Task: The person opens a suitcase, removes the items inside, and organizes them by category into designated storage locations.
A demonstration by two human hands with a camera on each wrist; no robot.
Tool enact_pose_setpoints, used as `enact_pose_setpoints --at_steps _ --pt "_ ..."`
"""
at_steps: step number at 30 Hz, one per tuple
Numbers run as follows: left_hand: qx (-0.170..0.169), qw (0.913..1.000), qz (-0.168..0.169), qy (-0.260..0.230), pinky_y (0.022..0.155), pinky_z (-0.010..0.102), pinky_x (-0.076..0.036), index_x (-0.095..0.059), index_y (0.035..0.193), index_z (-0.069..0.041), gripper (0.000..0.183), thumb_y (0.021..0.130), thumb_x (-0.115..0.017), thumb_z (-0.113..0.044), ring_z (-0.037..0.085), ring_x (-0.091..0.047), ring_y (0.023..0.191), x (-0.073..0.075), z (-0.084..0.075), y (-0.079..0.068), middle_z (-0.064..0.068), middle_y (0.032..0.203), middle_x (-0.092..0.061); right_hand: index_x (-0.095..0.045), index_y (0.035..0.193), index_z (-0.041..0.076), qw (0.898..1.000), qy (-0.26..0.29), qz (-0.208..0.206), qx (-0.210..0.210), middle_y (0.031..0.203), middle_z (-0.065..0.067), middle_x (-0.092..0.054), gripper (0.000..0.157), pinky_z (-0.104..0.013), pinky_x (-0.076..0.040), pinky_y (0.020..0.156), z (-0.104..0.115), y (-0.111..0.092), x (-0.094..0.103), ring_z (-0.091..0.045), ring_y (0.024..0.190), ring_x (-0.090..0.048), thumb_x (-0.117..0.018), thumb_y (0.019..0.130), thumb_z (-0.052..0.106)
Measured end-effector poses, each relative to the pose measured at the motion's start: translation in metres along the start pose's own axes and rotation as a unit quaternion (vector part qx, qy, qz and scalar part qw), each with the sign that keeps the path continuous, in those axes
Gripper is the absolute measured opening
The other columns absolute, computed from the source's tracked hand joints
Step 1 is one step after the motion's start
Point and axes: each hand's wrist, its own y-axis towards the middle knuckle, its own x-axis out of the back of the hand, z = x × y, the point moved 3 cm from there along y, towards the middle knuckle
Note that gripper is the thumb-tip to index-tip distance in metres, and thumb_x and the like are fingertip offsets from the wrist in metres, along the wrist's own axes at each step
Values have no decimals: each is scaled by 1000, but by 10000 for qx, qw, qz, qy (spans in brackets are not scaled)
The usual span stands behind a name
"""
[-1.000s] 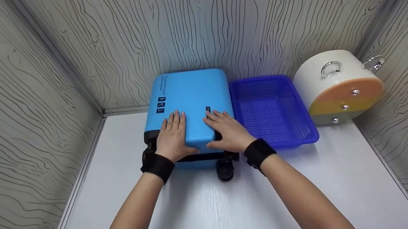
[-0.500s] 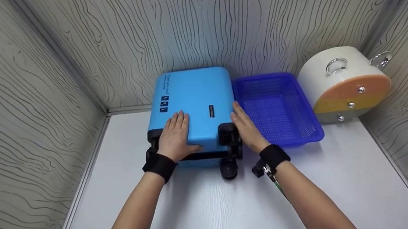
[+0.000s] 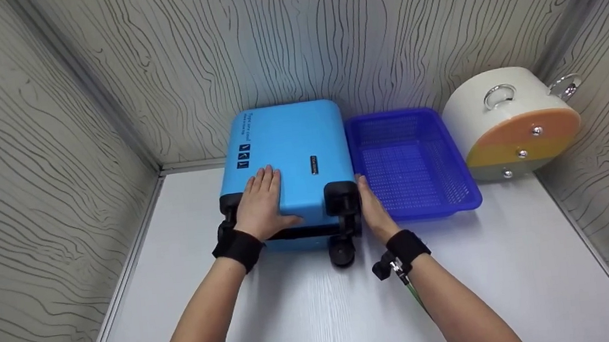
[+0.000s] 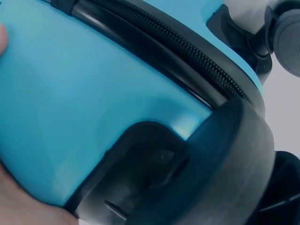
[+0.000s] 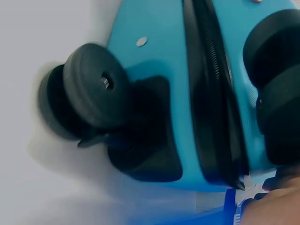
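A blue hard-shell suitcase (image 3: 290, 133) lies flat against the back wall, its wheeled end facing me. My left hand (image 3: 259, 205) rests on its top near the front left corner, fingers straight and thumb pointing right. At the suitcase's right side, my right hand (image 3: 375, 211) reaches in beside the front corner with extended fingers, partly hidden by that corner. Black caster wheels (image 5: 96, 86) stick out of the near end in the right wrist view. A black zipper (image 4: 178, 44) runs across that end in the left wrist view, above a large wheel (image 4: 225, 173).
Close along the suitcase's right side stands a blue plastic basket (image 3: 443, 211) with perforated walls. Farther right is a white, round-topped box (image 3: 522, 143) with orange, yellow and green drawer fronts and silver knobs. Patterned wall panels (image 3: 281, 35) enclose the white table (image 3: 306, 314).
My right hand has left the top of the suitcase, moved right and dropped down along its right side. The left hand stays on top; the suitcase keeps its place.
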Motion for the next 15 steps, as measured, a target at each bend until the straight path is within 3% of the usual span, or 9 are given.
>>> enact_pose_setpoints --at_steps 7,12,15 --pt "78 9989 -181 -420 125 46 -9 -13 164 -4 130 74 -78 -73 30 -8 156 10 11 -4 17 169 -12 -4 166 20 9981 551 215 -185 171 -2 -1 74 -52 7 122 14 2 -4 -21 155 9 -9 106 63" --pt "92 9970 -386 -669 125 45 -8 -11 164 -5 129 75 -75 -75 28 -7 157 17 21 -7 15 170 -11 -5 166 29 9837 1697 546 -244 171 3 3 74 -56 8 121 34 2 -8 -19 154 13 -16 104 68" --pt "141 9944 -564 -879 125 43 -7 -11 164 -7 126 78 -74 -74 26 -6 157 20 25 -12 12 170 -11 -9 166 27 9774 1995 691 -65 172 3 4 76 -57 9 120 50 2 -7 -19 154 16 -15 103 69"
